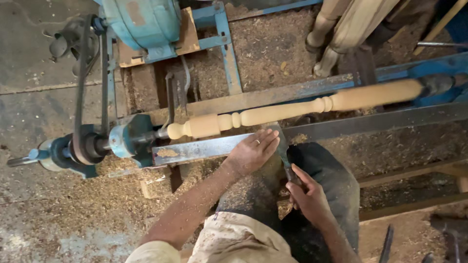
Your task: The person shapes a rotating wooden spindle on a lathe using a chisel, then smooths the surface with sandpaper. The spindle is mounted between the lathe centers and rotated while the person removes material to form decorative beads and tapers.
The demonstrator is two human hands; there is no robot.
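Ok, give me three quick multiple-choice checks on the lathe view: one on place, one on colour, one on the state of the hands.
1. Where does the left hand rest?
A. on the metal tool rest
B. on the belt
C. on the floor

2. What colour is the lathe headstock?
A. red
B. blue
C. yellow

3. What is the right hand doing?
A. hanging free
B. gripping the chisel
C. holding a spare spindle

Answers:
1 A, the fingers lie flat along the rail below the wooden spindle.
2 B, its casing is painted blue.
3 B, the fingers wrap the tool's lower end.
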